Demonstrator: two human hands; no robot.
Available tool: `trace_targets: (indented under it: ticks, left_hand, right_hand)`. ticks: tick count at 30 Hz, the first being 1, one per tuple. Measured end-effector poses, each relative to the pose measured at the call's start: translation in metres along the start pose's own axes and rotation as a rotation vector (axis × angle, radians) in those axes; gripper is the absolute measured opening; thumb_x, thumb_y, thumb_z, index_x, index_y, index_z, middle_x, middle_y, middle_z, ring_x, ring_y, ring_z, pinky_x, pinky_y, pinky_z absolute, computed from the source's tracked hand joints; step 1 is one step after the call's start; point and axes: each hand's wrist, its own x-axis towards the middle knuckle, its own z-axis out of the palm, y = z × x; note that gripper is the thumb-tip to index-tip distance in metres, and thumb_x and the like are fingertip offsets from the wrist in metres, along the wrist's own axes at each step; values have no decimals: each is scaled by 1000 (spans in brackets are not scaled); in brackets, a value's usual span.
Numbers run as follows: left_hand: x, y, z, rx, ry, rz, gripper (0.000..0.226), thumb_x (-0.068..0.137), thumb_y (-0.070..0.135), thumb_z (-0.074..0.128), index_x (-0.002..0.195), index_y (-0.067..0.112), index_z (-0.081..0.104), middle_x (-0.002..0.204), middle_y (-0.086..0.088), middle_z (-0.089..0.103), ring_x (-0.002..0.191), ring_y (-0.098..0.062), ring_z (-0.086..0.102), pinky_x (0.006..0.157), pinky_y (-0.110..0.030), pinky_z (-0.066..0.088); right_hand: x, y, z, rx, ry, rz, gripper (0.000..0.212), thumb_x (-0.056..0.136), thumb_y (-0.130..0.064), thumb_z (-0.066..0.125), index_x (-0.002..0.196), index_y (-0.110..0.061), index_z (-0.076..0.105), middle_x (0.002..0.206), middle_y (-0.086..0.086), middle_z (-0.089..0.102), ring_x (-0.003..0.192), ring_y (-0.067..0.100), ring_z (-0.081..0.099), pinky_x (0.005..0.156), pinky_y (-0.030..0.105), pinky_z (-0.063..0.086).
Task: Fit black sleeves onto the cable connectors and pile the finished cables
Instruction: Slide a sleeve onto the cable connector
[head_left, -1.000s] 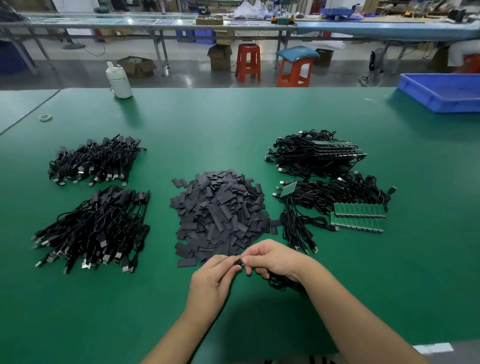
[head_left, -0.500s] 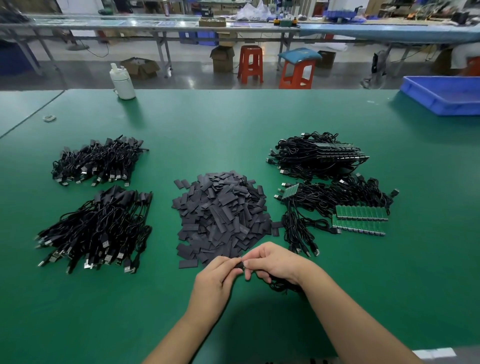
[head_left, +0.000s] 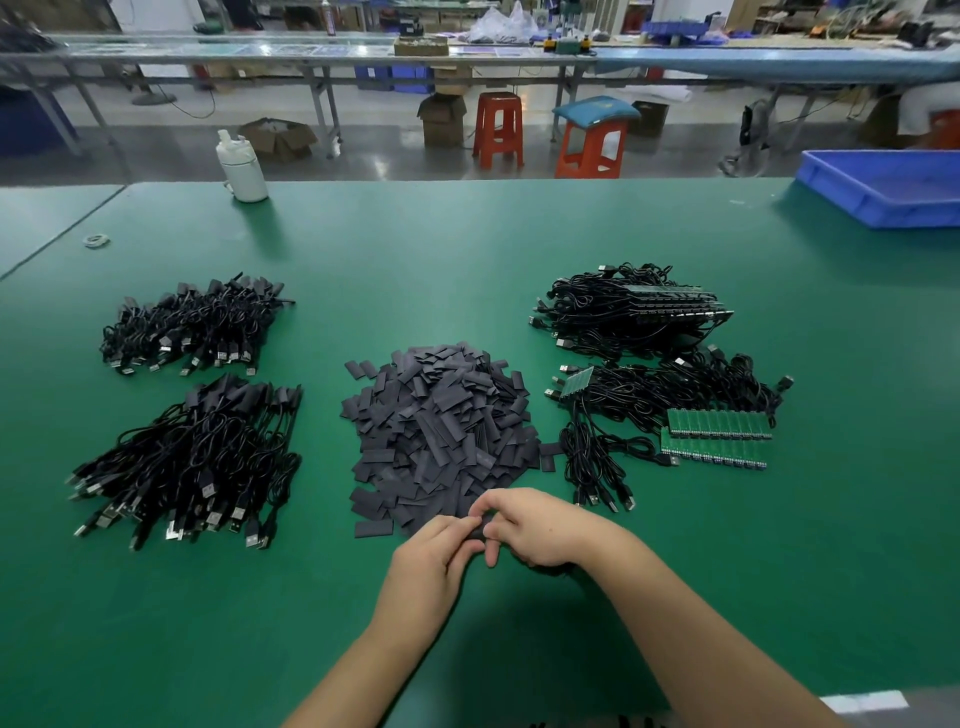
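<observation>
A heap of flat black sleeves (head_left: 441, 431) lies mid-table. Just in front of it my left hand (head_left: 431, 566) and my right hand (head_left: 535, 525) meet, both pinching one small black sleeve (head_left: 477, 525) between fingertips. A black cable (head_left: 558, 569) runs under my right palm, mostly hidden. To the right lie bundles of cables with green circuit boards (head_left: 717, 436) and a darker bundle (head_left: 628, 312) behind. On the left sit two piles of sleeved cables, one near (head_left: 192, 462) and one far (head_left: 192, 325).
A white bottle (head_left: 243, 169) stands at the green table's far edge, a blue bin (head_left: 883, 189) at the far right. A small tape ring (head_left: 96, 240) lies far left. Stools and workbenches stand beyond the table.
My hands stay together in front of the sleeve heap, fingers shifting slightly on the sleeve. The piles have not moved.
</observation>
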Motion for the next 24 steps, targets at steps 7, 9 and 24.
trace_targets:
  ticks: [7,9,24]
  left_hand:
    - [-3,3,1,133,-35,18,34,85,17,76,118,24,70,99,15,67,69,-10,63,58,-20,49]
    - [-4,3,2,157,-37,22,34,84,15,76,117,21,69,98,11,67,66,-15,64,54,-22,49]
    - [-5,5,4,236,39,52,42,83,12,76,123,13,65,110,1,61,69,-18,63,50,-26,50]
  right_hand:
    - [-1,-5,3,-103,33,18,25,104,-21,43,124,-24,58,91,-5,76,70,8,59,68,23,47]
    - [-2,-8,3,-145,30,9,26,104,-18,42,125,-21,57,93,-2,76,85,13,64,79,26,49]
    - [-4,-17,6,-119,144,38,25,103,-19,43,116,-19,65,90,-3,77,63,-7,53,54,7,35]
